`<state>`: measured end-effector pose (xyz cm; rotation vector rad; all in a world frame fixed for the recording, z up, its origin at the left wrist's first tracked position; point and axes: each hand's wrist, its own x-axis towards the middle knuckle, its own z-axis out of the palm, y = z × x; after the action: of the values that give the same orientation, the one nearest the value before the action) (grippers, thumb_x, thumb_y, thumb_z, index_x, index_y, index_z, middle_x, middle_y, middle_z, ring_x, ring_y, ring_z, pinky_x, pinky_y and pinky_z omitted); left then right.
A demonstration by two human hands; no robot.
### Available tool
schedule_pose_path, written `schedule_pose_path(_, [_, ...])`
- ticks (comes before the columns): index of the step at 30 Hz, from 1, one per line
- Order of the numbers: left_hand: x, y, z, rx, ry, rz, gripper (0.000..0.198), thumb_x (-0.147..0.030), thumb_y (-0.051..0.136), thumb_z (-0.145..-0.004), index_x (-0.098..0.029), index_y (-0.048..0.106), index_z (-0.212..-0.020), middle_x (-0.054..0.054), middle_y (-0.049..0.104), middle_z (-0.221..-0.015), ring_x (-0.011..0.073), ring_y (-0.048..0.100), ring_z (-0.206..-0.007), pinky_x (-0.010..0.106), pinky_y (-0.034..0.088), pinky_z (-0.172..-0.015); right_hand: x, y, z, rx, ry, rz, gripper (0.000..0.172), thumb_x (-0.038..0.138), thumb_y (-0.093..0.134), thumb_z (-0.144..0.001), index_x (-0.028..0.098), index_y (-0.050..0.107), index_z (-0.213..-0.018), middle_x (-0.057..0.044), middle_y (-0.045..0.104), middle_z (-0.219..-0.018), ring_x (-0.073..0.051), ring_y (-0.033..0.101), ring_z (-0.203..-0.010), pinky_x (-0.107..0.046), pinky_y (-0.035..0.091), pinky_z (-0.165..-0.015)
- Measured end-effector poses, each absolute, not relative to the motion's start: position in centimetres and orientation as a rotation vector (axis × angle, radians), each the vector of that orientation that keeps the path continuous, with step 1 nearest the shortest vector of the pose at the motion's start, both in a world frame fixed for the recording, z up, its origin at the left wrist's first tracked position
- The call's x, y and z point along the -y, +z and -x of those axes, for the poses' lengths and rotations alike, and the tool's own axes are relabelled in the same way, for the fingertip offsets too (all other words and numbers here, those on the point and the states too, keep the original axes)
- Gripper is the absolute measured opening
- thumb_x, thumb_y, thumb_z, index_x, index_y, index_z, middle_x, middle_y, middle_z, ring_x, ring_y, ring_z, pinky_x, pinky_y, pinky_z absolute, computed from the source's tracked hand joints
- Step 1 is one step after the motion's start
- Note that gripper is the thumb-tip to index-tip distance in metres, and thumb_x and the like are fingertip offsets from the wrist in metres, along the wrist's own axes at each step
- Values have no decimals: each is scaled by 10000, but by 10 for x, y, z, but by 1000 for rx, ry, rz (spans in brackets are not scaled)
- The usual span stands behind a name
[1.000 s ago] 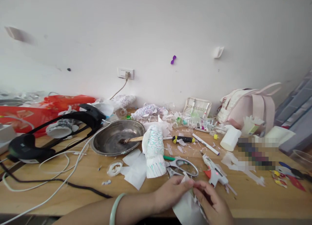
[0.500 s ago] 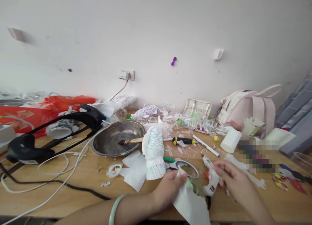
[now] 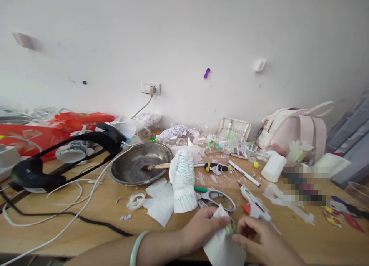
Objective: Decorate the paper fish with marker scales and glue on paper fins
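In my left hand (image 3: 201,227), thumb on top, is a sheet of white paper (image 3: 221,245) at the front edge of the table. A piece of clear greenish plastic (image 3: 230,225) shows behind the paper. My right hand (image 3: 256,237) is at the paper's right edge with its fingers curled in and thumb close to the plastic; anything between them is hidden. Just beyond it lies a white glue gun (image 3: 253,204) with a red trigger. Grey-handled scissors (image 3: 220,200) rest past my left hand, beside a white paper fish (image 3: 183,179) with green and purple scale marks.
A metal bowl (image 3: 138,170) with a brush (image 3: 157,166) in it stands left of the fish. Cables (image 3: 92,189) and a black headset (image 3: 37,173) occupy the left. Farther back are a yellow-black tool handle (image 3: 217,167), a white marker (image 3: 245,173), a paper roll (image 3: 273,167) and a pink backpack (image 3: 300,131).
My right hand has left the glue gun and moved left and down to the paper. The glue gun now lies turned on the table. My left hand still holds the paper.
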<state>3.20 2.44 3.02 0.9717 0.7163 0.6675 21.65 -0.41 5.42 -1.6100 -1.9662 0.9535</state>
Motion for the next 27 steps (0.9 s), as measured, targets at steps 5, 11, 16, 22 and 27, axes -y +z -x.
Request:
schedule_pose_path(5, [-22, 38, -31, -662, 620, -1004, 536, -598, 761, -483, -165, 534, -703, -59, 503, -620, 84, 415, -562, 252, 296, -603, 17, 22, -224, 1724, 1040, 1386, 349, 485, 634, -752, 210, 489, -592, -12, 581, -730, -182, 541, -712, -263, 426, -666])
schedule_pose_path(11, [-21, 34, -30, -692, 635, -973, 522, -633, 709, -536, -147, 568, -664, -50, 488, -576, 81, 393, -519, 257, 269, -568, 8, 24, -232, 1560, 1358, 1182, 340, 490, 736, -683, 217, 558, -588, -36, 655, -921, -217, 591, -903, -264, 443, -782])
schedule_pose_path(16, [-18, 36, -28, -667, 610, -950, 482, -587, 730, -569, -125, 631, -667, -36, 513, -575, 79, 386, -510, 258, 265, -571, 17, 38, -219, 1710, 1485, 1093, 389, 573, 761, -618, 219, 602, -587, -22, 622, -905, -212, 569, -866, -266, 425, -759])
schedule_pose_path(22, [-20, 36, -25, -564, 746, -952, 416, -506, 750, -625, -147, 685, -824, 25, 620, -807, 173, 537, -776, 330, 381, -804, 16, 27, -203, 1625, 1368, 1358, 515, 672, 709, -574, 188, 532, -574, 49, 381, -548, -115, 344, -540, -225, 295, -523])
schedule_pose_path(27, [-20, 31, -26, -317, 812, -863, 597, -594, 689, -680, -170, 636, -1096, 82, 660, -1056, 270, 562, -1059, 425, 334, -1007, 18, 35, -199, 1305, 961, 1389, 404, 540, 666, -717, 200, 498, -576, 42, 395, -586, -130, 377, -577, -227, 332, -542])
